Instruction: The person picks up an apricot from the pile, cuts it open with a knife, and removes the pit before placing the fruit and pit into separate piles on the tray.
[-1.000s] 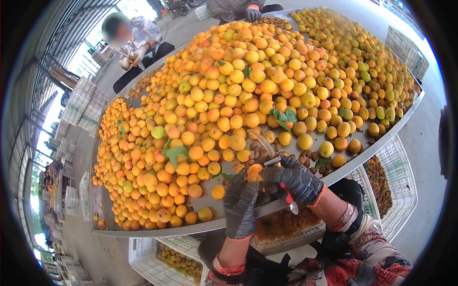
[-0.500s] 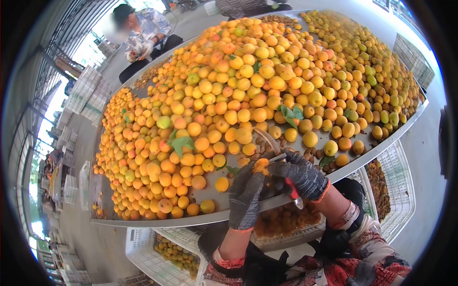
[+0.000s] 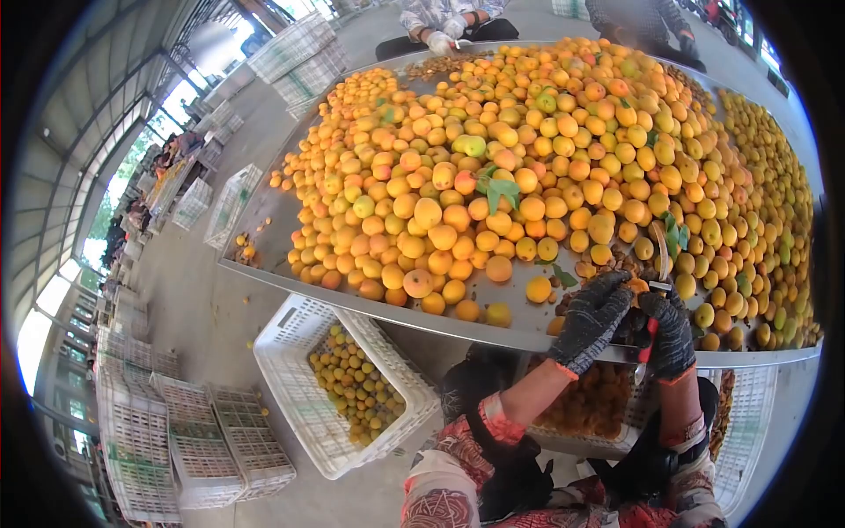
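Both hands wear dark grey knitted gloves over the near edge of a metal table heaped with orange and yellow apricots. My left hand is closed on an opened piece of apricot. My right hand is closed around a red-handled tool, with a metal part near the fruit. A curved pale blade-like strip rises above the right hand. Brown pits lie just beyond the fingers.
A white crate of yellow-green fruit stands on the floor at left. Below my hands is a crate of orange fruit pieces. Crates are stacked at lower left. Two people sit across the table, one with gloved hands.
The view has swung left, so the table and my hands appear further right and more floor and crates show. My hands still hold the fruit and the red-handled tool.
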`<action>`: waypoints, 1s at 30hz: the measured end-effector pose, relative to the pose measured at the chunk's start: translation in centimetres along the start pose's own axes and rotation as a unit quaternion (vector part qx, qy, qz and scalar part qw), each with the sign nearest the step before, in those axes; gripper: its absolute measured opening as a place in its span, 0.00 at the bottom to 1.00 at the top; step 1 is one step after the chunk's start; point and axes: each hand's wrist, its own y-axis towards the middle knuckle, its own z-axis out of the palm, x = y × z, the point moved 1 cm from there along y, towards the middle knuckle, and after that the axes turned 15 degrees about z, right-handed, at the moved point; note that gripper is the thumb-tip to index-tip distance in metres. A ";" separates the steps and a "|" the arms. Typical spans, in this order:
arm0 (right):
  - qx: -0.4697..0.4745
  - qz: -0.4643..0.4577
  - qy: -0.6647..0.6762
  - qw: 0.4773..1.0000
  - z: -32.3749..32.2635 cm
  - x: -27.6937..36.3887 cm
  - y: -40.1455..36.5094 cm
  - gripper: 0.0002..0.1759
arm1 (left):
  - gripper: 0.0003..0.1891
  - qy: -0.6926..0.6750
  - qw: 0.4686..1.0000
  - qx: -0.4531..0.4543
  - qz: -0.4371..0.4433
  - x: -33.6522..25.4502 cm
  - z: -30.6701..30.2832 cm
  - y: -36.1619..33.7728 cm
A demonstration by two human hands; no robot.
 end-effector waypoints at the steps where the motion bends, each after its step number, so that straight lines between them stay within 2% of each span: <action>1: 0.000 -0.013 0.018 1.000 -0.1 -0.3 0.0 0.22 | 0.13 0.044 0.999 0.012 0.009 0.7 -0.1 -0.1; 2: 0.033 0.013 0.015 0.999 -3.2 -1.7 1.0 0.21 | 0.13 0.094 0.992 0.030 0.075 1.1 -0.5 -0.2; 3: 0.004 -0.005 0.014 1.000 -3.3 -1.9 0.9 0.21 | 0.13 0.130 0.980 0.058 0.142 1.1 -0.5 -0.4; 5: -0.085 -0.044 -0.174 0.980 -2.2 -2.1 0.2 0.10 | 0.13 0.142 0.980 0.094 0.104 0.1 -0.9 -0.6; 6: -0.024 -0.020 -0.133 0.991 -3.5 -2.9 0.5 0.11 | 0.13 0.203 0.961 0.126 0.140 -0.3 -0.9 -0.6; 7: -0.058 -0.006 -0.201 0.978 -4.3 -3.3 0.0 0.18 | 0.13 0.086 0.992 0.088 -0.017 -1.5 -0.5 -0.5; 8: -0.014 -0.010 0.034 0.999 -1.0 -1.5 -1.5 0.14 | 0.12 0.085 0.995 0.044 -0.018 -1.1 -0.3 -0.7; 9: 0.005 -0.001 0.089 0.996 0.0 -1.0 -1.8 0.11 | 0.12 0.083 0.995 0.048 0.006 -1.5 -0.1 -0.6; 14: 0.005 -0.033 0.103 0.994 -0.6 -0.7 -3.0 0.14 | 0.13 0.050 0.994 0.098 -0.001 -0.9 0.3 -0.3; 16: -0.026 -0.017 0.084 0.996 -0.7 -0.6 -3.8 0.14 | 0.13 0.188 0.965 0.148 0.105 -0.3 0.3 -0.3; 17: -0.030 -0.021 0.088 0.995 -1.0 -0.9 -3.7 0.14 | 0.13 0.186 0.964 0.155 0.106 -0.7 0.8 -0.4; 19: -0.022 -0.042 0.099 0.994 -1.8 -1.8 -3.4 0.15 | 0.13 0.070 0.991 0.115 -0.017 -1.7 1.9 -0.7; 22: -0.075 -0.077 0.141 0.984 -1.9 -1.4 -4.7 0.17 | 0.13 0.133 0.979 0.152 0.031 -1.9 2.6 -0.6; 24: -0.098 -0.034 0.094 0.990 -3.1 -0.2 -6.8 0.17 | 0.13 0.103 0.988 0.119 0.010 -1.5 2.8 -0.6; 26: -0.146 -0.060 0.037 0.987 -4.8 1.6 -9.4 0.16 | 0.14 0.031 0.996 0.067 -0.056 0.0 1.5 -0.5; 27: -0.182 -0.113 0.074 0.974 -6.1 1.5 -10.4 0.17 | 0.14 0.036 0.997 0.053 -0.048 -0.4 1.6 -0.4; 28: -0.213 -0.108 0.029 0.971 -7.4 2.8 -12.0 0.17 | 0.13 0.011 0.998 0.021 -0.059 -0.9 2.0 -0.2; 29: -0.222 -0.183 0.105 0.952 -8.7 2.6 -12.9 0.14 | 0.13 -0.013 0.997 -0.011 -0.070 -1.3 2.1 -0.2; 30: -0.197 -0.220 0.120 0.948 -11.1 2.9 -13.8 0.13 | 0.13 -0.022 0.997 -0.037 -0.070 -0.6 1.8 0.0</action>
